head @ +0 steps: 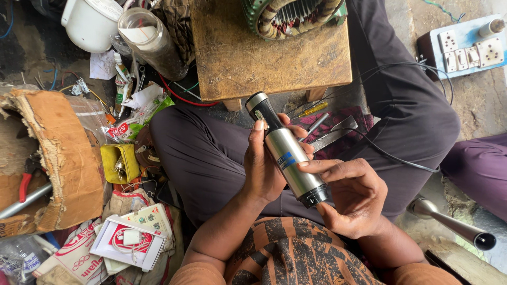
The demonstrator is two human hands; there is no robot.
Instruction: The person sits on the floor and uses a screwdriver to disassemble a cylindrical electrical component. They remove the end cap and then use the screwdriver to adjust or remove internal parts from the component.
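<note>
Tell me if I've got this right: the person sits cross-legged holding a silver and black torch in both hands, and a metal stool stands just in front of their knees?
Not quite. The head view shows the stool is wooden, not metal. The rest holds: the left hand and right hand both grip the silver and black torch over the crossed legs.

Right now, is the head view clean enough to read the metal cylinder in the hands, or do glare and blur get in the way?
Head view: soft, even daylight and sharp focus on the silver cylinder held by the left hand and right hand; only a mild sheen on its metal body, no washout; wide-angle bending at the edges, where the cardboard and switchboard curve; no motion blur.
</note>
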